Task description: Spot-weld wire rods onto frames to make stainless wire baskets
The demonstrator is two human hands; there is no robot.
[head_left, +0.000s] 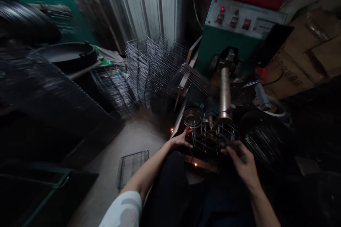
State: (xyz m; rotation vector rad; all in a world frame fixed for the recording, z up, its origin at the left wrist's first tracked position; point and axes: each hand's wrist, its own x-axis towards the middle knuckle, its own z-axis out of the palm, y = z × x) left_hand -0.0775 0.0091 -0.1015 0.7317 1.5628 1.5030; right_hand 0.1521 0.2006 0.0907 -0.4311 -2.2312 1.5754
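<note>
1. Head view, looking down: both hands were at a small wire basket [213,136] in front of the person, w/ the basket under the tip of a metal rod [225,94] of a green machine [226,42].
2. Left hand [182,139] gripped the basket's left side, fingers closed on the wire frame.
3. Right hand [241,161] was at the basket's near right corner, fingers curled; it seemed to pinch the wire, but the exact grip was too dark to tell for sure.
4. Rod came down from the machine's front and its wide end touched or nearly touched the basket top; I cannot tell which.
5. Round metal tin [192,117] stood just beside the basket, at its far left.
6. Small orange sparks [195,164] showed below the basket, near the person's lap.
7. Tall stack of wire racks [149,67] stood well apart, to the left of the machine, against a corrugated wall [149,3].
8. One flat wire grid [131,166] lay on the floor, left of the left forearm.
9. Machine panel had a red light [222,9] on.
</note>
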